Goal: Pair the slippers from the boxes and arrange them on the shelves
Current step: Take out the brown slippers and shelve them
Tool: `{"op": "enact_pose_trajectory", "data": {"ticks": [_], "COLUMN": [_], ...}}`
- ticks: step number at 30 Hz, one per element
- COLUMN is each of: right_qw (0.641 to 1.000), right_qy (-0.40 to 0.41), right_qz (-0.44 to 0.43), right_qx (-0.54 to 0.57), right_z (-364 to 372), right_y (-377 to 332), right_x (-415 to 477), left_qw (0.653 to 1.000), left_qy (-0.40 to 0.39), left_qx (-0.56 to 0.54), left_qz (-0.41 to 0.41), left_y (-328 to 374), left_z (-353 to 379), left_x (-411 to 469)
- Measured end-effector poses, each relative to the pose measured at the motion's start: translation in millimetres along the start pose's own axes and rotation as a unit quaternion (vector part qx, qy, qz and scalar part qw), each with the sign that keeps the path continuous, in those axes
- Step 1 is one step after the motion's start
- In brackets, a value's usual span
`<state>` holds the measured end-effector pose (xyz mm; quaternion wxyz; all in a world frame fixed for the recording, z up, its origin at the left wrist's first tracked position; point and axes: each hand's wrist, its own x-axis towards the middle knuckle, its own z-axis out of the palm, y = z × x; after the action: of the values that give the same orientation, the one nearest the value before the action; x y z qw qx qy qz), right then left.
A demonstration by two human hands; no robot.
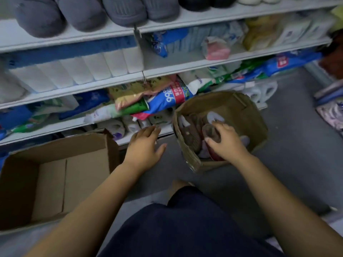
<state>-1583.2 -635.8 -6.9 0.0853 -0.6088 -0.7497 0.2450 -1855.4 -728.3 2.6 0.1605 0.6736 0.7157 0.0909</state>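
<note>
**Reaching into the right box for a brown slipper**

The shelves are filling the upper view. The top one is carrying a row of grey slippers, toes outward, which is probably where pairs are being gathered. The lower shelves are holding packs of paper goods, so they are offering little room. On the floor, the left box is standing open just in front of the lowest shelf, with nothing showing inside it. The right box is sitting close to the person's knee, likely so that both hands are reaching it without stretching. It is holding a loose heap of slippers, some brown and some showing pale soles.

The right hand is working inside that box, its fingers and thumb curling round a brown slipper lying on top of the heap. The slipper is sitting under the fingertips on the shelf side of the palm, its rounded end poking out beyond them. The left hand is hovering between the two boxes, just in front of the lowest shelf, fingers straight and spread, holding nothing. I judge it is waiting to take the slipper or to pick out its mate. Pairing seems to be at the picking stage, with the match yet to be found.
</note>
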Motion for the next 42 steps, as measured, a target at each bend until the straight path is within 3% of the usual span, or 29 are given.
{"op": "enact_pose_trajectory", "data": {"ticks": [7,13,19,26,29,33,36,39,42], "right_qw": [0.991,0.980,0.966,0.943,0.935,0.917,0.913,0.912,0.908], "right_qy": [-0.052,-0.145,-0.217,-0.281,-0.287,-0.299,-0.308,-0.318,-0.332], "right_qz": [0.122,0.133,0.139,0.153,0.174,0.209,0.213,0.220,0.225], "right_qx": [0.029,0.032,0.032,0.091,0.118,0.159,0.163,0.138,0.121], "right_z": [-11.6,-13.3,-8.3,54.0,80.1,117.4,144.8,147.6,158.1], "right_y": [97.2,179.9,263.1,305.4,319.3,346.6,372.7,368.8,380.0], "right_x": [13.5,60.0,135.5,224.5,259.0,282.9,283.4,281.5,282.5], "left_qw": [0.997,0.982,0.965,0.912,0.841,0.695,0.618,0.545,0.495], "left_qy": [-0.075,-0.178,-0.190,-0.216,-0.205,-0.173,-0.142,-0.062,0.003], "left_qx": [0.002,-0.006,-0.048,-0.126,-0.216,-0.342,-0.384,-0.430,-0.451], "left_qz": [-0.022,-0.070,-0.177,-0.325,-0.452,-0.609,-0.672,-0.717,-0.743], "left_y": [45.8,101.9,143.3,137.5,127.1,122.8,116.6,110.2,108.1], "left_z": [57.5,108.7,165.3,227.3,257.9,298.7,328.3,349.0,358.9], "left_x": [31.6,81.2,135.4,189.8,216.5,239.8,234.7,224.2,220.0]}}
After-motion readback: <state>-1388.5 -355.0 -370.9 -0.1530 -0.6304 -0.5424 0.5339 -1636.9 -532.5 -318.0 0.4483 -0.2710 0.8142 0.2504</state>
